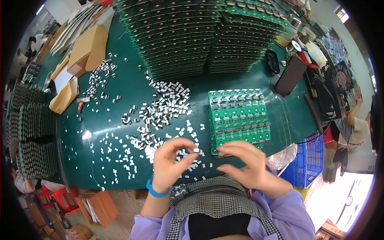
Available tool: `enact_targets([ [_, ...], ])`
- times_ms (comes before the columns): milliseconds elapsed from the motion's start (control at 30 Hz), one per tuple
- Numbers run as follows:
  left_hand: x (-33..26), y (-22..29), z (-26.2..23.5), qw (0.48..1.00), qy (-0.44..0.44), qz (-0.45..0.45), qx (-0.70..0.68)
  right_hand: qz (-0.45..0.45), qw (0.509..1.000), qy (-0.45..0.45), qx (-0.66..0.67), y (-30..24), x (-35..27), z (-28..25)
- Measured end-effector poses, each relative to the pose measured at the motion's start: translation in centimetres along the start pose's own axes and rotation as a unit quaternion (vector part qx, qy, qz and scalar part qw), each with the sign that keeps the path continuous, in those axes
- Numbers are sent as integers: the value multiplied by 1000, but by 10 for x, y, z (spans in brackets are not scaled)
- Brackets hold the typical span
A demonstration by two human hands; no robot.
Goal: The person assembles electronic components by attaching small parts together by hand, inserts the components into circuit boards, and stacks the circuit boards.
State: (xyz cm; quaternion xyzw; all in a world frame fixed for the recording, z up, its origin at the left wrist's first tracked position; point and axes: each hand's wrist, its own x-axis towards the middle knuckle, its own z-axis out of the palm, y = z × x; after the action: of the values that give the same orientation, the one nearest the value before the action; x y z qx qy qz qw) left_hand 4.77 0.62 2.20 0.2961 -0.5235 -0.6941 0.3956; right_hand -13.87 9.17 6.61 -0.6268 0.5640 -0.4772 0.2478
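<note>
Near the table's (282,132) front edge, my left hand (168,162) pinches one small block (197,151); my right hand (250,164) is spread, holding nothing. Parts (216,107) already line the boards (241,113) (plenty of loose blocks (172,98) remain, heaped leftward).

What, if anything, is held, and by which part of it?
The left grip holds a small white-topped component; which part is pinched cannot be told. The right grip looks empty.

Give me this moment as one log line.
left hand: pinching part | right hand: open, by near edge of boards | loose parts: heaped left of boards
</note>
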Motion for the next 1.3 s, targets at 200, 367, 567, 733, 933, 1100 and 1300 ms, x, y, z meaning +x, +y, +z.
enact_targets([
  [200, -8, -9, 23, 995, -69, 51, 50, -9, 999, 4, 43, 20, -11, 9],
  [367, -10, -8, 29, 976, -73, 139, 151, 45, 994, -3, 97, 20, -16, 5],
  [567, -13, -16, 33, 986, -76, 115, 95, -24, 997, -23, 72, 24, -20, 4],
  [733, -15, -20, 31, 988, -85, 100, 75, -29, 998, -8, 57, 21, -22, 6],
  [933, -17, -22, 32, 987, -108, 91, 71, 1, 989, -111, 99, 16, -7, -8],
  [1100, -15, -7, 38, 973, -82, 128, 174, -72, 997, 6, -16, 19, -18, -6],
  [1300, -15, -13, 40, 933, -32, 228, 276, -126, 986, -3, -107, 21, -20, -7],
])
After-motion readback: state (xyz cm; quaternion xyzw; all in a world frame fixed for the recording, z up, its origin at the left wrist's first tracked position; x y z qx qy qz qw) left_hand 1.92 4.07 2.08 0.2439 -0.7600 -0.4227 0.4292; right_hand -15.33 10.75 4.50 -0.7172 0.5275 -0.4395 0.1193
